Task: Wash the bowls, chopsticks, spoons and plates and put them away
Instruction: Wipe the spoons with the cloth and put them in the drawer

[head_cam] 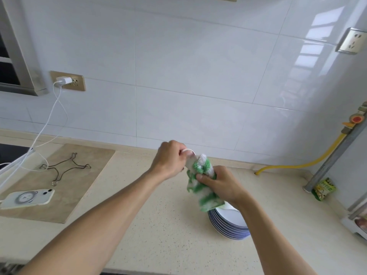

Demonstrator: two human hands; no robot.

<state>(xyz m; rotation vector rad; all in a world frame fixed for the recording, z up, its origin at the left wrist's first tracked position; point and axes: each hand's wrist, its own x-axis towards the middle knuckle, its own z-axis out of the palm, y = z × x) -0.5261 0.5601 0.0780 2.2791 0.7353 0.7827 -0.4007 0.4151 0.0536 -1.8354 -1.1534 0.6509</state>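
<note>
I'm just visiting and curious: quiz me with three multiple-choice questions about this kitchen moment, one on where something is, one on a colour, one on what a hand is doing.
1. Where is the stack of plates?
A. on the counter below the right hand
B. on the brown board beside the phone
C. on the window ledge

2. What colours is the cloth?
A. red and black
B. green and white
C. plain yellow

3. What is the left hand doing?
A. lying flat on the counter
B. holding the phone
C. gripping a small white dish

Answers:
1 A, the stack stands on the counter just under the right hand.
2 B, green patches on white pile.
3 C, its fingers curl round the small white dish that the cloth wraps.
</note>
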